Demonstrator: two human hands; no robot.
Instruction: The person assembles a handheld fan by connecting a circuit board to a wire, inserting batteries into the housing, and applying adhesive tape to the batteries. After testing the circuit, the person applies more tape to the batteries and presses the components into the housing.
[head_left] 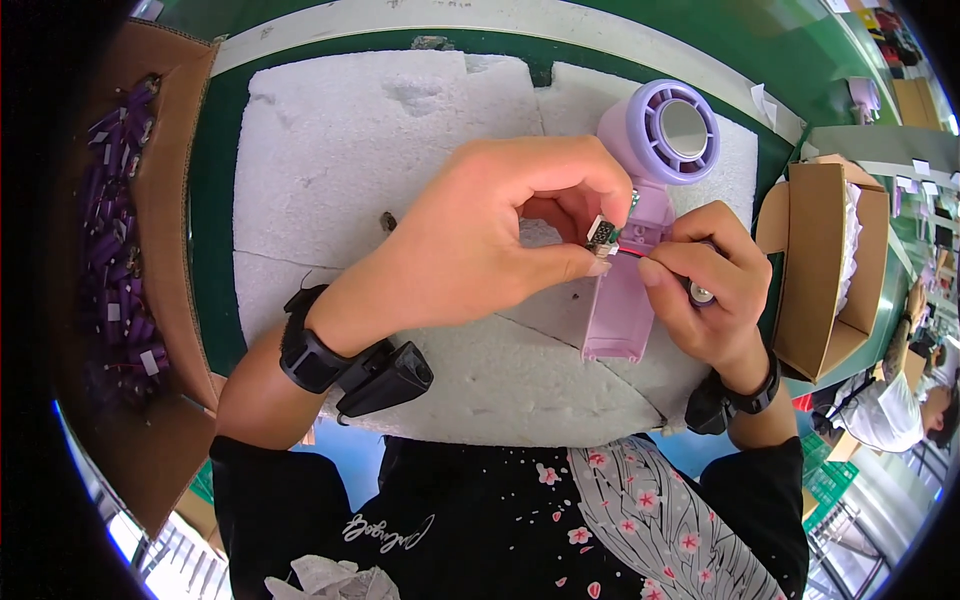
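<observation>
My left hand pinches a small circuit board with a dark display block between thumb and fingertips. Thin red and black wires run from the board's white plug to my right hand. That hand's thumb and forefinger close on the wires, while its curled fingers hold a cylindrical battery, whose metal end shows. Beneath both hands lies a handheld fan, its round lilac head at the far end. Its pink handle shell is opened up, with the inside facing me. My fingers hide part of the handle.
White foam sheets cover the green table. At the left stands a cardboard box with many purple batteries. Another cardboard box with white packing is at the right. A person sits farther right.
</observation>
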